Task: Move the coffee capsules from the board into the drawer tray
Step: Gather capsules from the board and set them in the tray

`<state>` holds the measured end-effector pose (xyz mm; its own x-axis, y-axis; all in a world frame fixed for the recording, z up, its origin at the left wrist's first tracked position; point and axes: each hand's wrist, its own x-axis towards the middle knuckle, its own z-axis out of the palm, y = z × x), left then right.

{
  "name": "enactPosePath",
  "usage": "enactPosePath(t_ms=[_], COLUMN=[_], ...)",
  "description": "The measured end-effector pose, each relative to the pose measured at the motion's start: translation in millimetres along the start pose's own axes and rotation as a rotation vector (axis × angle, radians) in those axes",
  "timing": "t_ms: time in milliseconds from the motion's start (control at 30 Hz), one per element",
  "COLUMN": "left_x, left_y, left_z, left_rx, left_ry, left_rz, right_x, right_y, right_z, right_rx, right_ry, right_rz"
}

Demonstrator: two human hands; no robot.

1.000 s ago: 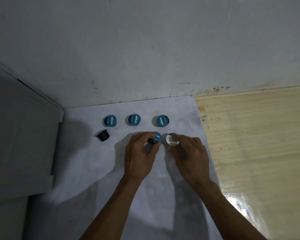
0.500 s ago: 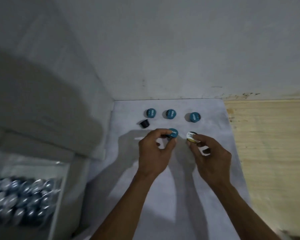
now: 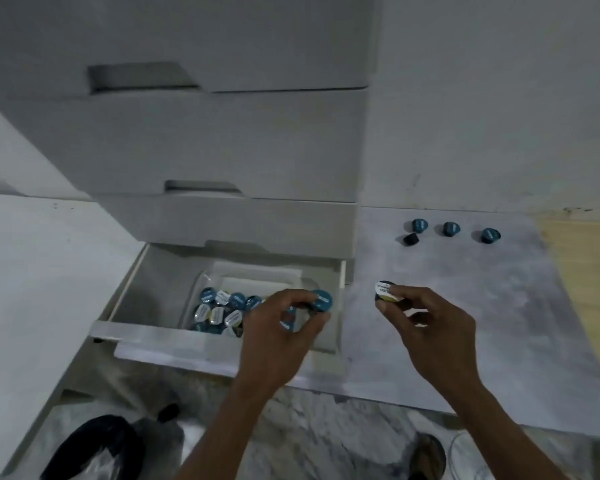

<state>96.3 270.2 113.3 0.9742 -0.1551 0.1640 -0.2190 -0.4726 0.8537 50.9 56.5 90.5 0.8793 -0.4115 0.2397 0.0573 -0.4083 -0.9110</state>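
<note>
My left hand (image 3: 278, 337) pinches a blue-lidded capsule (image 3: 322, 300) over the right side of the open drawer (image 3: 129, 332). Inside the drawer, a clear tray (image 3: 196, 289) holds several blue and white capsules (image 3: 219, 310). My right hand (image 3: 426, 327) grips a white-lidded capsule (image 3: 384, 291) above the grey board (image 3: 499, 323), just right of the drawer. At the board's far end lie three blue-lidded capsules (image 3: 449, 229) in a row and one dark capsule (image 3: 411, 239) tipped on its side.
A grey drawer cabinet (image 3: 222, 143) rises behind the open drawer. A white surface (image 3: 32, 271) lies to the left, a wooden surface (image 3: 589, 258) to the right of the board. Below are a marbled floor, a black bag (image 3: 94, 445) and a foot (image 3: 428, 457).
Both hands lifted their capsules off the board and carried them left. My view swung left, bringing the open drawer and its tray into sight.
</note>
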Motion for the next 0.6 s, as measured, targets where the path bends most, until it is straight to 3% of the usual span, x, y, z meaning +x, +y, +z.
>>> enactPosePath(t_ms=[267, 600], left_x=[-15.7, 70.9], left_y=[-66.3, -147.6], left_z=[-141.5, -172.8], left_rx=[0.070, 0.252], left_ry=[0.089, 0.001], left_rz=[-0.127, -0.099], right_x=[-40.6, -0.5], right_y=[-56.9, -56.6], right_z=[103.1, 213.2], right_rx=[0.010, -0.085], right_ry=[-0.076, -0.189], right_rz=[-0.006, -0.041])
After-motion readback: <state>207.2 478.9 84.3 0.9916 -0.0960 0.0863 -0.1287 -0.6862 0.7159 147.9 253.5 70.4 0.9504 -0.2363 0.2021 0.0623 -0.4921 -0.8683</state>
